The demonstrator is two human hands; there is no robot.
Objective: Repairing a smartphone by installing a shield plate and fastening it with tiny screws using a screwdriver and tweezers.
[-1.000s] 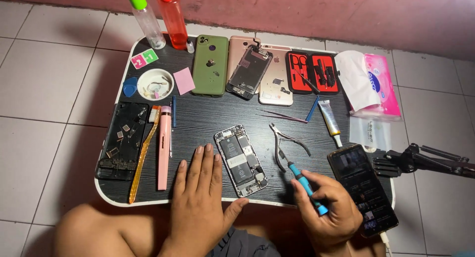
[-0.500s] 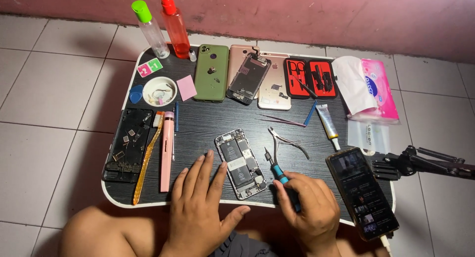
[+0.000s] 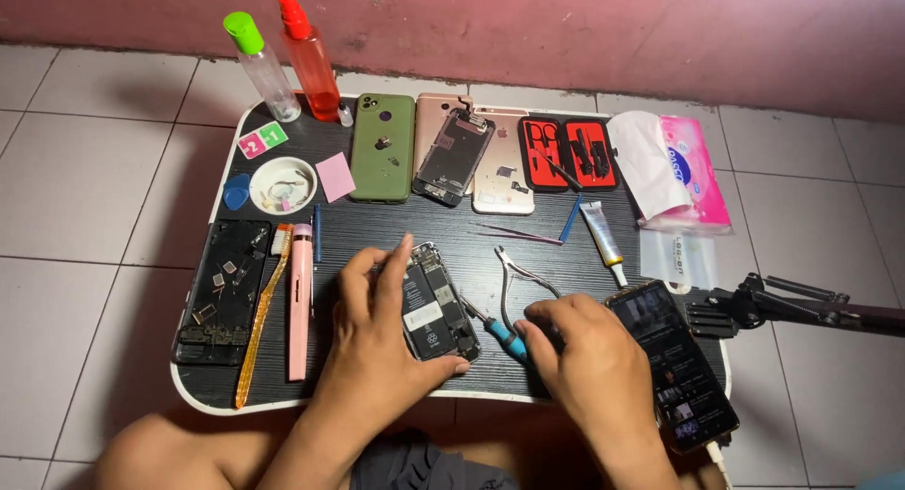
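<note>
An opened phone (image 3: 434, 303) with its insides showing lies near the front of the black lap table (image 3: 396, 226). My left hand (image 3: 377, 334) grips it by its left and lower edges, thumb under the bottom corner. My right hand (image 3: 589, 363) is closed on a small screwdriver with a blue handle (image 3: 500, 334), whose tip points at the phone's right edge. Metal nippers (image 3: 514, 278) lie just above my right hand.
A lit phone (image 3: 674, 363) sits in a black arm holder (image 3: 801, 306) at the right. Behind lie a green phone case (image 3: 382, 146), disassembled pink phones (image 3: 471, 155), a red tool kit (image 3: 566, 153), tissues (image 3: 674, 169), two spray bottles (image 3: 283, 61), a parts dish (image 3: 283, 183) and a pink tool (image 3: 300, 297).
My left hand moved from flat on the table beside the phone to gripping it. My right hand shifted left and brought the screwdriver tip to the phone's edge.
</note>
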